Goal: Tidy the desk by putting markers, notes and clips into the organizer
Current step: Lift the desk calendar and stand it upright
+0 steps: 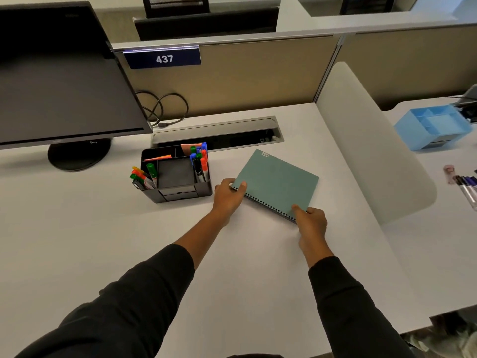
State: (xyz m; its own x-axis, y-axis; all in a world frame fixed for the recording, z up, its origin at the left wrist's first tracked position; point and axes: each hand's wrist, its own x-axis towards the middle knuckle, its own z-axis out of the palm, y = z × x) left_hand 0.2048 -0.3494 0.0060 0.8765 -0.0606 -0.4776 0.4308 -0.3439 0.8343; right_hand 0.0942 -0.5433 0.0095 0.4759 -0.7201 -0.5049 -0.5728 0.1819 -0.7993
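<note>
A teal spiral notebook [277, 180] lies tilted on the white desk [103, 241], just right of the black organizer [180, 193]. My left hand [228, 195] pinches the notebook's near-left corner at the spiral edge. My right hand [311, 220] grips its near-right corner, thumb on the cover. Inside the organizer stand colored markers at the left [144, 177] and at the right [200, 161], with orange sticky notes [158, 158] in the back compartments. No clips can be made out.
A monitor [64, 86] on a round base stands at the left. A cable tray slot [216, 136] runs behind the organizer. A white divider [374, 151] borders the desk on the right; beyond it sit a blue organizer [432, 126] and loose markers [464, 187].
</note>
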